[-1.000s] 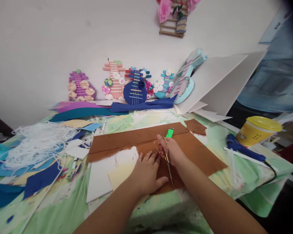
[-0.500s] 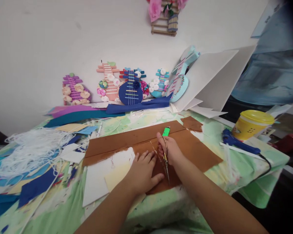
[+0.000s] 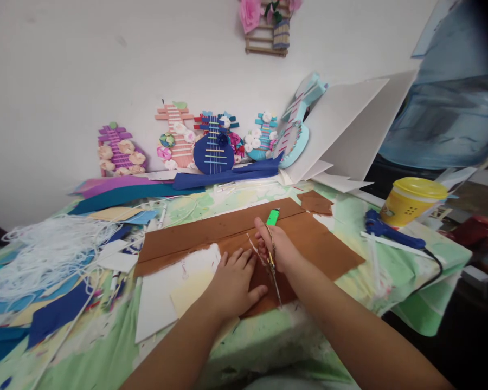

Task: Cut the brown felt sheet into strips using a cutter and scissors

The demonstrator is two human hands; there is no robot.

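Note:
My left hand (image 3: pixel 232 281) lies flat on the brown sheet (image 3: pixel 321 244), its fingers spread and holding nothing. In my right hand (image 3: pixel 278 246) is a pair of scissors (image 3: pixel 273 271), blades pointing toward the table's near edge over the brown sheet. A pale line of cut or glue (image 3: pixel 254 248) runs across the sheet between my hands. Just beyond my right hand lies a bright green lighter-like item (image 3: pixel 273 217). Under the sheet's left part, a white board (image 3: pixel 156 306) shows, with a cream piece (image 3: pixel 187 292) on it.
White cord (image 3: pixel 44 254) is heaped at the left among coloured scraps. A blue glue gun (image 3: pixel 390 230) and a yellow tub (image 3: pixel 412 200) sit at the right. Craft instruments, including a dark blue one (image 3: pixel 214 154), lean on the wall beside white boards (image 3: pixel 337 124).
The view has shifted slightly, so everything sits a little further left. Both hands keep nearly the same pose; the scissors stay in my right hand.

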